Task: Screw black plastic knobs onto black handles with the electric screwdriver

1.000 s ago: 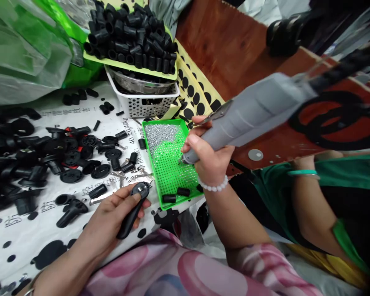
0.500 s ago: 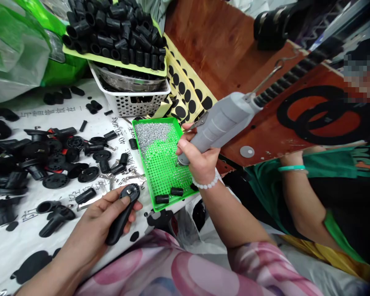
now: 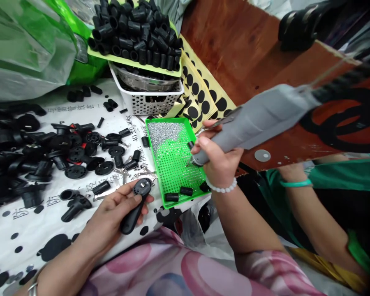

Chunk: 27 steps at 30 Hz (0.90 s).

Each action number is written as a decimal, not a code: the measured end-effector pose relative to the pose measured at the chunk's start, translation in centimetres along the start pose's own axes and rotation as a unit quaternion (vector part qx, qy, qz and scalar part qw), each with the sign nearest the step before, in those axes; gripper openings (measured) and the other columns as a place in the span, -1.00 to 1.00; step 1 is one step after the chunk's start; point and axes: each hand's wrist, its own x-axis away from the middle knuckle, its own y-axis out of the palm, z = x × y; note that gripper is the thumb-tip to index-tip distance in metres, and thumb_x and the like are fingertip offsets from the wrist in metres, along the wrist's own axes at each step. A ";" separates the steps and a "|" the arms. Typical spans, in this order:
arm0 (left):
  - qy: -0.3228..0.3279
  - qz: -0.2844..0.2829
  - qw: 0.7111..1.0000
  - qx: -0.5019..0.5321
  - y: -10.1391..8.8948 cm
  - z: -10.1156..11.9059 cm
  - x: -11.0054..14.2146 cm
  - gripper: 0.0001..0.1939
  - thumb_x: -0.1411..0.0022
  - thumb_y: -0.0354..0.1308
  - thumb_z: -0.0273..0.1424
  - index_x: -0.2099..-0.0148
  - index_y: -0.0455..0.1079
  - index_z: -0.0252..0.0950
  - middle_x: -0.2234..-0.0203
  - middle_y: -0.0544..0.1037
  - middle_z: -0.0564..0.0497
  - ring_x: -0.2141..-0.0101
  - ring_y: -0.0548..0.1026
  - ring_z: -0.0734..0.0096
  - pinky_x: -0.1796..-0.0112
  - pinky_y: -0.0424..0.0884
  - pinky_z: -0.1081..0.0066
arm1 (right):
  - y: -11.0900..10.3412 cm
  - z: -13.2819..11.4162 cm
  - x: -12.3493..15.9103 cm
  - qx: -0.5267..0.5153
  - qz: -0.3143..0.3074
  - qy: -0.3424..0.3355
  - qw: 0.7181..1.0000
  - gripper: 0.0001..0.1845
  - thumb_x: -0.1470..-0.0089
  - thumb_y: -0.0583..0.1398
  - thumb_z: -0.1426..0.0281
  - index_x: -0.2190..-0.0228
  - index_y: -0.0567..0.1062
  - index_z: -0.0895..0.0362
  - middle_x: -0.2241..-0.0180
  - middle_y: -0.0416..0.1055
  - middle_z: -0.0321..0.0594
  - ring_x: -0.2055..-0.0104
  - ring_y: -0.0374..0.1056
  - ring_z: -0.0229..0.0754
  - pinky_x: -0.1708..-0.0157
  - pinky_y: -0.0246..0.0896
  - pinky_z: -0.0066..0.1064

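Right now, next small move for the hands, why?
Probably raise the black plastic part in the left hand to the grey power tool in the right hand: the part's round head faces up, near the tool's tip.

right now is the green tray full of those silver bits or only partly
Partly: silver bits cover the far end of the green perforated tray; most other holes show bare.
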 end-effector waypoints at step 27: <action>0.036 -0.011 0.998 -0.048 1.2 0.6 0.2 -0.50 0.04 0.34 -0.24 0.06 0.39 -0.35 0.70 0.44 0.12 0.68 0.35 0.52 0.62 0.24 0.53 | 7.2 -2.6 3.9 -0.074 -0.243 0.039 0.967 -0.81 -0.12 0.19 0.27 0.18 0.39 -0.08 0.57 0.27 -0.38 0.56 0.25 -0.29 0.45 0.33 -0.32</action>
